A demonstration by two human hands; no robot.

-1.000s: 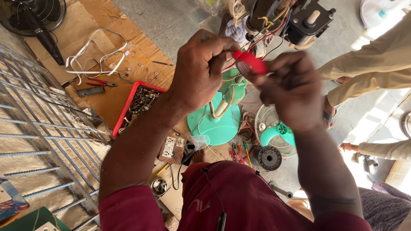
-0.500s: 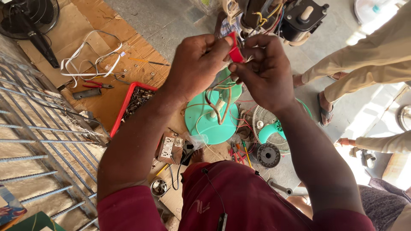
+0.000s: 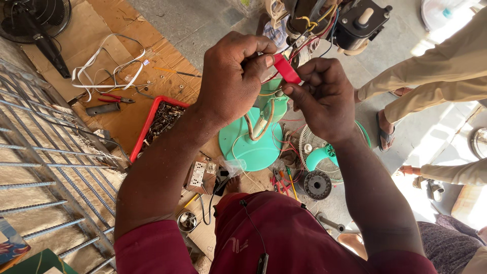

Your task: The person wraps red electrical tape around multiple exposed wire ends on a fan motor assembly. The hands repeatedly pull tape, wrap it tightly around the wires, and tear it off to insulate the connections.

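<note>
Two bare hands are raised together above a round green fan base, which is taken here as the landmark. Far to the left of that base, a black fan is seen at the upper corner, and a grid of steel bars is laid over the ground below it. Nearer the base, still to its left, white flat cable is looped on brown cardboard, red-handled pliers are laid just under the cable, and a red tray filled with small dark metal parts is set close beside the base. Below and left of the base, a white switch plate is found.

Directly above the base, the left hand is closed in a pinch, thumb and forefinger pressed on the upper end of a red strip of insulating tape. The lower end of the tape is nipped between the fingertips of the right hand. Above both hands, a fan motor with yellow, red and blue wires is held up in view, just beside the tape; whether the tape is touching a wire cannot be told.

To the right of the base, a small green fan with a white grille is laid, with a dark wound stator below it. Farther right, another person's trousered legs and sandalled foot are seen.
</note>
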